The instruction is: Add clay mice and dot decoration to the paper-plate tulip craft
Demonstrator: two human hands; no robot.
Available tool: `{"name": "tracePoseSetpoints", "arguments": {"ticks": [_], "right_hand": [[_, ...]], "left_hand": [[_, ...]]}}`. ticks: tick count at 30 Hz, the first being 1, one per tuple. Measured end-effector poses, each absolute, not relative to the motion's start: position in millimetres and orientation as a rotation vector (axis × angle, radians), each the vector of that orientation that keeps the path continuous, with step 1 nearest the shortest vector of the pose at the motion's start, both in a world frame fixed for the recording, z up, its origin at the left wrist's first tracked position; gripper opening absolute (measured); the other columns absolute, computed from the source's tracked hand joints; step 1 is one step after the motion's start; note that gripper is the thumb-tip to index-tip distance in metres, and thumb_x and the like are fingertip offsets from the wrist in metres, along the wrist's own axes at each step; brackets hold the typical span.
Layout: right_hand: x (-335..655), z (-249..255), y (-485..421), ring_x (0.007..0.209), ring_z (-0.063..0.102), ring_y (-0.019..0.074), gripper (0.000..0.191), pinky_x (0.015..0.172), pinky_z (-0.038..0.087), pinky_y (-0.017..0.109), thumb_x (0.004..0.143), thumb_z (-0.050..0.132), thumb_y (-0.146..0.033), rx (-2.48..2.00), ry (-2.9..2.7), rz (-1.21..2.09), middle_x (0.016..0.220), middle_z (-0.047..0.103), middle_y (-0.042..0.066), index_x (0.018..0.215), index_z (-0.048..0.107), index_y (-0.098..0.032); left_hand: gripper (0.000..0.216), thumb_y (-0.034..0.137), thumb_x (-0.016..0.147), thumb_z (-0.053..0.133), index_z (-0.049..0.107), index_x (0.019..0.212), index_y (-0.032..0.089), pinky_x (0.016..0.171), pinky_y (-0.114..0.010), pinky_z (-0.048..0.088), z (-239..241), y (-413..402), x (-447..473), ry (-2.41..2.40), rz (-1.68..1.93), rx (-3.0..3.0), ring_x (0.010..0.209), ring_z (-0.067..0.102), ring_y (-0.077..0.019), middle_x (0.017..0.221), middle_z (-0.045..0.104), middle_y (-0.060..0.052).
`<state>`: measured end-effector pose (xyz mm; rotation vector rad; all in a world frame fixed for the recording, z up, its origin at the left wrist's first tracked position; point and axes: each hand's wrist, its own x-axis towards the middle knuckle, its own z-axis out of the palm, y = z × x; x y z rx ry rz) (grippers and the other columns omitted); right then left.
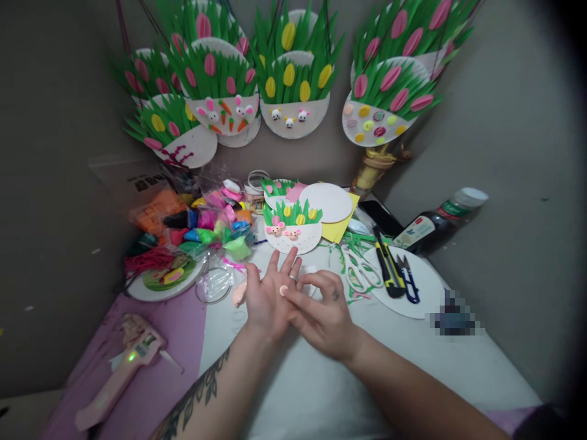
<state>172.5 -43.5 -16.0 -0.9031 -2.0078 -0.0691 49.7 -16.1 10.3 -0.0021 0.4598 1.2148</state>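
My left hand (270, 299) is palm up above the table, its fingers stretched out. A small round piece of pale pink clay (284, 291) lies on that palm. My right hand (325, 311) reaches in from the right, its index fingertip touching the clay's edge and its fingers apart. Just left of my left hand, a larger lump of pale pink clay (239, 294) rests on the table. Behind my fingertips stands a small paper-plate basket (293, 237) with green paper grass, yellow and pink tulips and two pink clay animal faces.
Bagged coloured clay (206, 220) is heaped at the back left. A pink glue gun (123, 373) with a green light lies front left. To the right are white scissors (360, 272), a yellow-black cutter (389, 263), thread snips (408, 280) and a dark bottle (435, 223). Finished baskets (296, 116) hang behind.
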Motion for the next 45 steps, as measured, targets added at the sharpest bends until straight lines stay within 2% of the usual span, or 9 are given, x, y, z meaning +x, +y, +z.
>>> {"name": "tracePoseSetpoints", "arguments": {"ticks": [8,16,30,45], "right_hand": [[173.0,-16.0,-42.9,0.100,0.049,0.0258,0.035,0.089,0.043,0.048,0.083,0.059,-0.025,-0.891,-2.004,-0.047,0.107,0.053,0.010,0.118,0.063,-0.024],[173.5,-17.4,-43.0,0.101,0.047,0.0268,0.032,0.088,0.044,0.049,0.082,0.060,-0.026,-0.902,-2.012,-0.062,0.109,0.052,0.010,0.114,0.064,-0.023],[174.3,-17.3,-41.7,0.102,0.046,0.0265,0.030,0.088,0.044,0.048,0.083,0.059,-0.027,-0.914,-1.999,-0.064,0.108,0.053,0.010,0.112,0.065,-0.025],[174.1,-16.2,-41.7,0.101,0.046,0.0268,0.030,0.088,0.044,0.048,0.084,0.058,-0.028,-0.886,-2.007,-0.060,0.109,0.053,0.010,0.112,0.066,-0.023]], "left_hand": [[0.074,0.074,0.083,0.022,0.032,0.139,0.026,0.100,-0.044,0.040,8.6,-14.6,49.0,0.460,1.193,-0.004,0.130,0.045,-0.0255,0.142,0.046,-0.014],[0.075,0.073,0.085,0.020,0.030,0.141,0.024,0.095,-0.043,0.044,10.6,-15.6,49.7,0.481,1.189,0.007,0.130,0.044,-0.0271,0.141,0.047,-0.016],[0.070,0.072,0.085,0.023,0.037,0.134,0.025,0.097,-0.046,0.044,10.6,-16.1,49.8,0.473,1.182,-0.017,0.126,0.049,-0.0258,0.141,0.047,-0.016],[0.073,0.073,0.085,0.022,0.032,0.139,0.025,0.093,-0.042,0.046,8.7,-15.1,49.2,0.474,1.173,-0.001,0.128,0.048,-0.0259,0.142,0.046,-0.016]]}}
